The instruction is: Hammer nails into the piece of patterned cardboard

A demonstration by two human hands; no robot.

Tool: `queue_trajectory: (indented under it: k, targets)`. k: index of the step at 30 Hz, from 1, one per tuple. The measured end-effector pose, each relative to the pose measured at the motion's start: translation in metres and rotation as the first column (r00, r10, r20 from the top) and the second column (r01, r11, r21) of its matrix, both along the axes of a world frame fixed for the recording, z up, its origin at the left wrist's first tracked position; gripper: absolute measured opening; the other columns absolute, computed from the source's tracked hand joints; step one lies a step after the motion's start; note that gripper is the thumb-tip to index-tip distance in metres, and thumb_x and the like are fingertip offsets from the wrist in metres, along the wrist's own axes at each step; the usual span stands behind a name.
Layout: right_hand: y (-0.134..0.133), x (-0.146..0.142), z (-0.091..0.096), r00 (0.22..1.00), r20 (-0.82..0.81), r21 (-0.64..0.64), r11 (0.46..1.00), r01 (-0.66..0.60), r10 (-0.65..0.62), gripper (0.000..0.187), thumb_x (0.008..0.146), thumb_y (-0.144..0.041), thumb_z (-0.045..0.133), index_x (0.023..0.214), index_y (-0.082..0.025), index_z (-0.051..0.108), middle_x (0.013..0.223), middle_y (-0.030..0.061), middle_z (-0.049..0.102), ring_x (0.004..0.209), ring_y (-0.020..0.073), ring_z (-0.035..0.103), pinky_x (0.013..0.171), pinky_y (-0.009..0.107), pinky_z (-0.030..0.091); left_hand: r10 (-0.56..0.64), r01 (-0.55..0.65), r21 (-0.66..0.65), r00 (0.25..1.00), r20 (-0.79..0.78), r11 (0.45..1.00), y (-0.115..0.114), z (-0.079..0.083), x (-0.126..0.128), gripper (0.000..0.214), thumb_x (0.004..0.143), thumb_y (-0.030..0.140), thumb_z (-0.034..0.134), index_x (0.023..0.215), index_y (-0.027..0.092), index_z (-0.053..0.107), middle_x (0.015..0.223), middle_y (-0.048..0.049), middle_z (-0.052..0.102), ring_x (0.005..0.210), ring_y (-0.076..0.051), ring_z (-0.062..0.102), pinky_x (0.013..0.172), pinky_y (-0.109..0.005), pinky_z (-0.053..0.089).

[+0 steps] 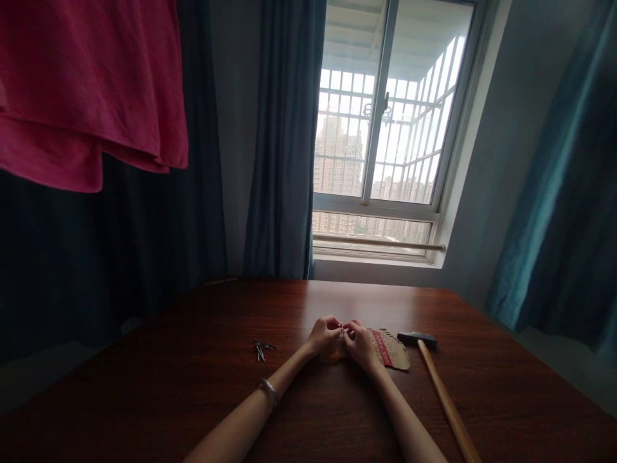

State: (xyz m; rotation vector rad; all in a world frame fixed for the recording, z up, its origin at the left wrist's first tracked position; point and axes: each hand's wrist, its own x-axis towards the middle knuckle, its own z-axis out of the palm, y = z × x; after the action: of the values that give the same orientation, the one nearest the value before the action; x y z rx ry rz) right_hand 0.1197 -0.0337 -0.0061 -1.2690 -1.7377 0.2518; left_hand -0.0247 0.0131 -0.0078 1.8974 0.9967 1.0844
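I see both hands drawn together low in the middle of my view, over the dark wooden counter (193,386). The left hand (324,334) and the right hand (359,344) meet at the fingertips, each curled in and pinching a small shiny piece (341,332) that sits right between them. It is too small for me to tell what it is. The rest of the fingers on both hands are folded close, not spread.

Under the right hand, and running out past its far side, lies a flat cardboard piece (398,355) with a scalloped edge and a row of small holes. A red strip (383,347) crosses it just beside the right hand's knuckles. The heel of the right hand rests on or just over this cardboard; I cannot tell which.

Beyond the cardboard, further out from the right hand, a hammer (446,402) lies on the counter, its dark head level with the hands and its wooden handle running back toward me alongside the right forearm.

Out from the left hand, apart from it, lies a small cluster of nails (263,349). A metal bracelet (268,390) circles the left wrist.

Behind the hands stands a window (380,148) between blue curtains (282,141), and a red cloth (91,90) hangs above, on the left hand's side
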Motion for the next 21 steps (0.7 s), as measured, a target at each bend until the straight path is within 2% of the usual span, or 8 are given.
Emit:
queue_trajectory:
  k: [6,9,12,14,16,19,21]
  targets:
    - [-0.006,0.006,0.009,0.988,-0.068,0.089,0.986,0.141,-0.135,0.031,0.075,-0.013,0.039,0.096,-0.017,0.061,0.089,0.0061,0.059,0.072,0.0162,0.058,0.068,0.029,0.047,0.037,-0.037,0.019,0.999,-0.009,0.999,0.001,-0.001,0.001,0.019,0.066,0.029,0.06,0.074,0.012,0.064,0.072,-0.0042,0.065,0.069,-0.015,0.059,0.064,-0.024,0.045]
    - [-0.011,0.018,0.026,0.975,-0.004,0.118,0.968,0.219,-0.22,0.032,0.076,-0.014,0.036,0.099,-0.017,0.058,0.096,0.0072,0.057,0.073,0.016,0.057,0.07,0.03,0.047,0.026,-0.026,0.016,1.0,0.0,1.0,0.0,0.0,0.002,0.018,0.066,0.029,0.061,0.074,0.012,0.064,0.072,-0.0042,0.065,0.069,-0.015,0.059,0.065,-0.024,0.045]
    - [-0.023,0.043,0.051,0.93,0.112,0.157,0.93,0.331,-0.35,0.029,0.077,-0.019,0.038,0.097,-0.017,0.06,0.104,0.01,0.052,0.084,0.0189,0.056,0.077,0.032,0.044,0.016,-0.016,0.008,1.0,-0.002,1.0,-0.001,0.0,0.001,0.018,0.066,0.029,0.06,0.073,0.013,0.064,0.072,-0.0041,0.066,0.069,-0.015,0.059,0.065,-0.024,0.045]
    - [-0.039,0.065,0.064,0.853,0.161,0.19,0.863,0.467,-0.497,0.03,0.077,-0.024,0.041,0.098,-0.015,0.06,0.107,0.0128,0.049,0.096,0.0242,0.052,0.084,0.036,0.041,0.021,-0.022,-0.007,1.0,-0.004,1.0,-0.001,0.0,0.001,0.018,0.066,0.029,0.06,0.074,0.013,0.064,0.073,-0.0042,0.066,0.07,-0.015,0.06,0.065,-0.024,0.045]
    - [-0.063,0.088,0.067,0.736,0.185,0.176,0.759,0.627,-0.651,0.034,0.079,-0.028,0.04,0.103,-0.014,0.059,0.11,0.0149,0.047,0.098,0.0271,0.051,0.085,0.038,0.04,0.029,-0.029,-0.016,1.0,-0.007,0.999,-0.002,0.0,0.0,0.018,0.066,0.028,0.06,0.075,0.013,0.064,0.075,-0.0043,0.066,0.071,-0.015,0.06,0.066,-0.024,0.045]
    - [-0.107,0.113,0.052,0.545,0.291,0.105,0.592,0.799,-0.786,0.039,0.077,-0.034,0.044,0.106,-0.012,0.059,0.111,0.0184,0.046,0.092,0.0304,0.053,0.078,0.041,0.042,0.027,-0.027,-0.009,1.0,-0.017,1.0,-0.002,-0.001,-0.001,0.018,0.067,0.028,0.059,0.076,0.013,0.064,0.075,-0.0041,0.066,0.072,-0.016,0.06,0.065,-0.024,0.045]
    - [-0.137,0.121,0.036,0.484,0.366,0.085,0.547,0.833,-0.795,0.039,0.077,-0.034,0.044,0.106,-0.013,0.059,0.109,0.0191,0.048,0.087,0.0306,0.056,0.074,0.042,0.044,0.025,-0.025,-0.007,0.999,-0.026,1.0,-0.002,-0.001,-0.001,0.018,0.067,0.027,0.058,0.076,0.013,0.063,0.074,-0.0035,0.066,0.072,-0.016,0.06,0.064,-0.024,0.045]
